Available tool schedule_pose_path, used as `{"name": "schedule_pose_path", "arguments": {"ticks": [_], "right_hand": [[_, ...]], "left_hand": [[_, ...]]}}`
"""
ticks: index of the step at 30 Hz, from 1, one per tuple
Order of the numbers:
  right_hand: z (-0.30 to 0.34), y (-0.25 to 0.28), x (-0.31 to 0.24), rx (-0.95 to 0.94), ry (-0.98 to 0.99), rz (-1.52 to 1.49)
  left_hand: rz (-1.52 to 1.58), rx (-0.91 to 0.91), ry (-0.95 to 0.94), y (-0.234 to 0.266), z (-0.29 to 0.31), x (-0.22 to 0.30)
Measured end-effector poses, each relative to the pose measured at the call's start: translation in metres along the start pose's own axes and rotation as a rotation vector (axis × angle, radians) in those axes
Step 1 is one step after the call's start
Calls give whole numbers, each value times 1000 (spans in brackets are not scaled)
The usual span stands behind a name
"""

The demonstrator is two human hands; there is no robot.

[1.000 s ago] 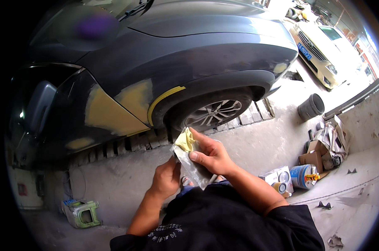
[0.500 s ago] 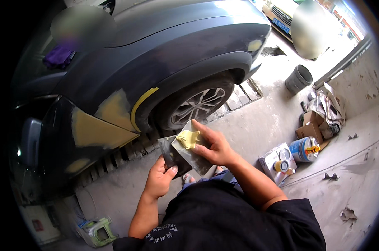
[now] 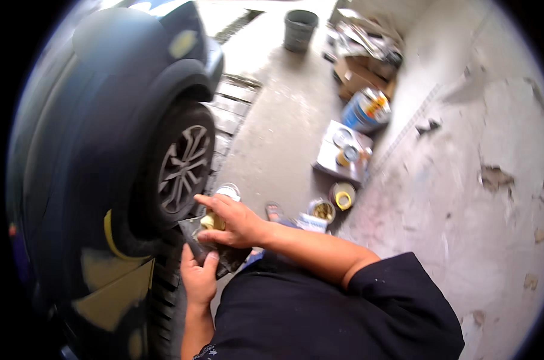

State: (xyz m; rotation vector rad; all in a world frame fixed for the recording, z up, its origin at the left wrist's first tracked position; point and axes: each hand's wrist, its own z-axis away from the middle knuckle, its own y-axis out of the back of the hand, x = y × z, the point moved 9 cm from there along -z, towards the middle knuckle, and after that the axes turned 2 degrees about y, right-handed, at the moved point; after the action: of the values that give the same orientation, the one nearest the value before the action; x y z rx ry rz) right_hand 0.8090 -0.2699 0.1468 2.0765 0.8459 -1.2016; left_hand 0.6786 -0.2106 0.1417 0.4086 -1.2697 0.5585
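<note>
Head view, putty work: we judge it best to hold the dark plate (image 3: 231, 258) level and steady, and to gather the pale yellow putty (image 3: 211, 222) with light, flat strokes, so that none slides off.
Left hand: our left hand (image 3: 198, 281) is nearly closed, pinching the plate's near side with thumb and fingers.
Right hand: our right hand (image 3: 241, 224) is half open over the plate, forefinger outstretched, thumb set apart; blur leaves us unable to tell whether it grips a spreader.
Putty place: it shows between our right thumb and fingers, beyond our left hand.
Wheel side: the car wheel (image 3: 187, 165) stands near, past our hands.
</note>
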Motion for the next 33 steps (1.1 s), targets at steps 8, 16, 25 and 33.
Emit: {"name": "schedule_pose_path", "arguments": {"ticks": [8, 16, 25, 33], "right_hand": [[130, 174, 129, 507, -718, -366], [302, 265, 201, 287, -866, 837], [400, 252, 262, 412, -1352, 414], [404, 229, 301, 241, -1411, 316]], "left_hand": [[-70, -143, 139, -54, -47, -19], [-54, -126, 169, -68, -77, -20], [24, -22, 231, -54, -86, -33], [190, 188, 350, -14, -71, -92]]}}
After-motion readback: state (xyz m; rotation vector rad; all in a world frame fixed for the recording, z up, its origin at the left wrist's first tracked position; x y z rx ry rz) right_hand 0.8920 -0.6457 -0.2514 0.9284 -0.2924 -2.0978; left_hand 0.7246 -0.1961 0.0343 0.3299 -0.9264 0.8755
